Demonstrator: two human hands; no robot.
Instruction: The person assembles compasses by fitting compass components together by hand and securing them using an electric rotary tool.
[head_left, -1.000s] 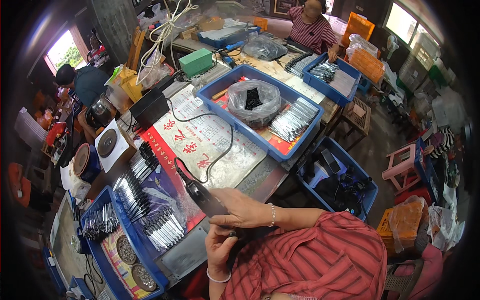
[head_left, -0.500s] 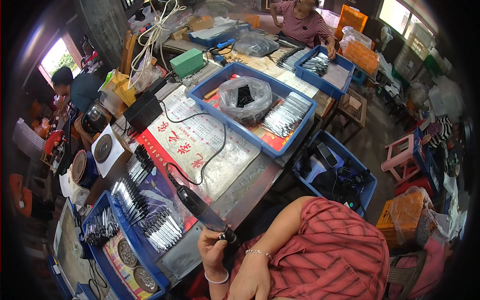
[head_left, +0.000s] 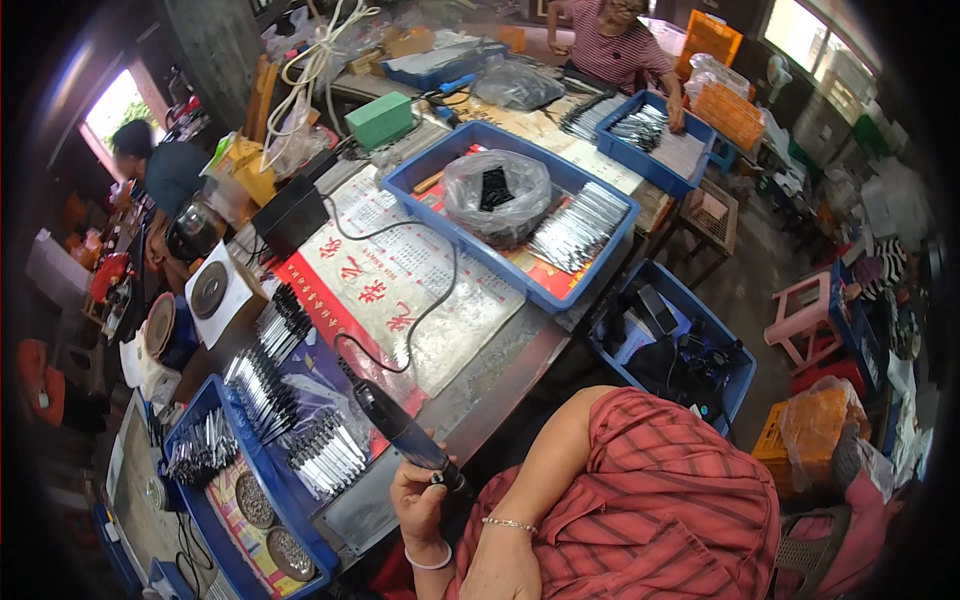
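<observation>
My left hand (head_left: 420,495), with a white bangle at the wrist, is closed round the lower end of a black electric screwdriver (head_left: 400,428). The tool slants over the table's near edge, its cord end pointing up and away and its tip end toward my body. From the cord end a black cord (head_left: 455,285) loops across the table to a black box (head_left: 290,215). My right hand (head_left: 503,572), below a beaded bracelet, hangs close in front of my striped shirt. Its fingers are cut off by the lower edge, so what they hold is hidden.
Bundles of silver-and-black rods (head_left: 325,455) lie left of the screwdriver. A blue tray (head_left: 325,560) there holds two bowls of small metal parts. Another blue tray (head_left: 560,298) carries a plastic bag and silver rods. A blue bin (head_left: 735,395) stands right. Two people work farther off.
The screwdriver and my left hand have shifted very slightly. My right hand stays low by my body. The far person's hand has moved a little over their blue tray.
</observation>
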